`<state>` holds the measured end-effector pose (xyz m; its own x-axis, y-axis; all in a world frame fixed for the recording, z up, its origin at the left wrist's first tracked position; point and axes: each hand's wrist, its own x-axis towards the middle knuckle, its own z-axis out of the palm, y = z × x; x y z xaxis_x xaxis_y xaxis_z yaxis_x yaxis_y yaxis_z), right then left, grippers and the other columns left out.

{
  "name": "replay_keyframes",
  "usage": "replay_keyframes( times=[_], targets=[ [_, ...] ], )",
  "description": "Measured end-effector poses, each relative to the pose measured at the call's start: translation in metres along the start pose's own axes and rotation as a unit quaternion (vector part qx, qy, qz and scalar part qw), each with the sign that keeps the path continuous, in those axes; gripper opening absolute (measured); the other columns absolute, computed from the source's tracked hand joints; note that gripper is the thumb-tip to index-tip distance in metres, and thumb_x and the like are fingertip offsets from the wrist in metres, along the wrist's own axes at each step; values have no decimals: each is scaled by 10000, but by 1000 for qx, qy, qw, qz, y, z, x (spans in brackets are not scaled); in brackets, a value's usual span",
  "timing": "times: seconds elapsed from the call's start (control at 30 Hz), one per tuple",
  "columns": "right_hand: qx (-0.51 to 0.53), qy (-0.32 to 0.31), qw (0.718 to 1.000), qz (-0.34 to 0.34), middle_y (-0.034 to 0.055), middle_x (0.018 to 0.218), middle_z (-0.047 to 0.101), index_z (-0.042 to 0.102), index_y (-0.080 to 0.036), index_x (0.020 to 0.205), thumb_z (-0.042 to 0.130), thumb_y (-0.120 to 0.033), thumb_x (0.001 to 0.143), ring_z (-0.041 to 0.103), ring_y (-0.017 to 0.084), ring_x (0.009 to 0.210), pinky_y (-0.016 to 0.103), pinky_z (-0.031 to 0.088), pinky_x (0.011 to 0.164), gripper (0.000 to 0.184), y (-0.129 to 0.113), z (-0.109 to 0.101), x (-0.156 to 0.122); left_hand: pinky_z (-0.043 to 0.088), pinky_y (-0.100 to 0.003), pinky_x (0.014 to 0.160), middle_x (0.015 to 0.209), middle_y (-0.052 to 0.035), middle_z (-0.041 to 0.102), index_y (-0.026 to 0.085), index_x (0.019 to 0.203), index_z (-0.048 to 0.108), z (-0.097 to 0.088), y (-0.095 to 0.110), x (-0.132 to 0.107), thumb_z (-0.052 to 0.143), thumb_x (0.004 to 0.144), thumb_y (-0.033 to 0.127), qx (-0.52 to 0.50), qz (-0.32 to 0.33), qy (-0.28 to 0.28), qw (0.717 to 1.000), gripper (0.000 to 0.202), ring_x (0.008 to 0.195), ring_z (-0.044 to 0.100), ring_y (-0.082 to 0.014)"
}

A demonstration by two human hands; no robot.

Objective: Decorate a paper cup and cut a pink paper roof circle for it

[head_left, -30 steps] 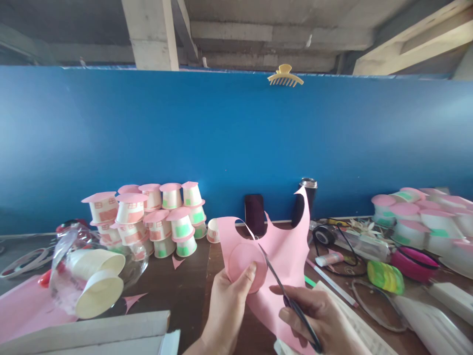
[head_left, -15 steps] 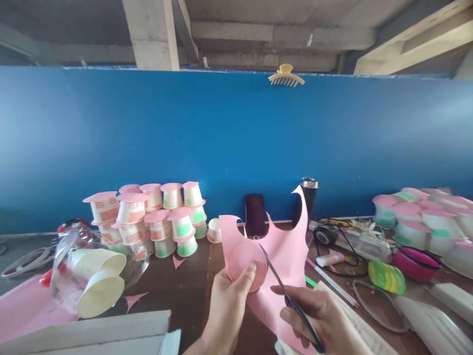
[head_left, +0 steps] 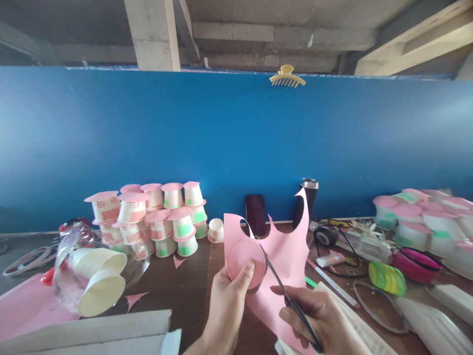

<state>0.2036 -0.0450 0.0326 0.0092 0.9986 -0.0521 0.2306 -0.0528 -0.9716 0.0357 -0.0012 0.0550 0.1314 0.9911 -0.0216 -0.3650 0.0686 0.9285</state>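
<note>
Pinned on one side, steered from the other

Behind everything stands the blue partition (head_left: 221,138), with my dark table (head_left: 192,291) in front of it. To the left are stacked paper cups (head_left: 181,229), upside down, with flat pink tops between tiers, which probably help one level rest on the next. A second group of cups (head_left: 410,234) sits far to the right; I suppose both are off to the sides so my arms don't knock them.

The pink sheet (head_left: 286,246) is raised in front of me, its upper edge scooped into curves; lifting it likely gives the lower blade room. My left hand (head_left: 229,301) pinches it, thumb pressed on the front, the other fingers mostly hidden behind. My right hand (head_left: 325,313) is curled around the handles of the scissors (head_left: 275,274); how the fingers sit in the loops I can't tell. The blades point away from me, beside the right edge of the pink round (head_left: 240,256). That round lies at the sheet's left, under my thumb, presumably so it won't slip; whether it is drawn or laid on I can't tell. Smallest is a pointed pink scrap (head_left: 136,299), lying on the table to my left
</note>
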Motion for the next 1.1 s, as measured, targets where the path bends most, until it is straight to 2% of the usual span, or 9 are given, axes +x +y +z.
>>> replay_keyframes(
  times=[0.17, 0.33, 0.43, 0.6, 0.8, 1.1],
  targets=[
    [26, -1, 1000, -14, -61, 414, 445, 706, -96, 1096, 714, -512, 700, 400, 77, 366, 217, 353, 382, 574, 5, 6, 2, 382, -221, 490, 531, 7, 560, 124, 660, 637, 1, -8, 1, 764, 656, 479, -49, -26, 42, 998, 377, 495, 481, -109],
    [45, -20, 999, -8, -30, 430, 513, 693, -82, 1122, 716, -535, 690, 434, 78, 371, 205, 318, 380, 626, 8, 14, 5, 420, -252, 511, 552, -36, 618, 88, 796, 695, 4, -12, -1, 762, 628, 536, -95, -45, 29, 994, 484, 507, 560, -155],
    [56, -24, 998, -5, -28, 441, 524, 702, -92, 1100, 728, -544, 668, 452, 85, 381, 208, 322, 389, 627, 8, 15, 6, 451, -279, 535, 576, -71, 657, 61, 851, 706, 6, -8, -4, 774, 606, 534, -85, -46, 33, 995, 538, 546, 612, -203],
    [62, -1, 998, 15, -46, 451, 506, 712, -118, 1069, 762, -498, 643, 445, 89, 401, 225, 349, 420, 573, 4, 13, 4, 480, -300, 590, 636, -92, 704, 79, 814, 720, 12, 4, -8, 777, 616, 485, -11, -9, 85, 996, 456, 635, 654, -245],
    [75, 27, 997, 1, -51, 463, 489, 742, -127, 985, 785, -459, 606, 444, 91, 429, 233, 376, 445, 505, -10, 14, 2, 482, -297, 591, 658, -93, 720, 106, 728, 712, 13, 9, -9, 760, 645, 449, 69, 10, 74, 995, 356, 649, 646, -242],
    [12, -5, 1000, -10, -48, 452, 474, 704, -101, 1080, 696, -523, 700, 421, 87, 392, 219, 321, 398, 567, 0, 7, 2, 488, -313, 582, 690, -114, 726, 81, 864, 709, 11, 5, -7, 712, 710, 449, 27, -10, 46, 999, 399, 657, 665, -255]
  ],
)
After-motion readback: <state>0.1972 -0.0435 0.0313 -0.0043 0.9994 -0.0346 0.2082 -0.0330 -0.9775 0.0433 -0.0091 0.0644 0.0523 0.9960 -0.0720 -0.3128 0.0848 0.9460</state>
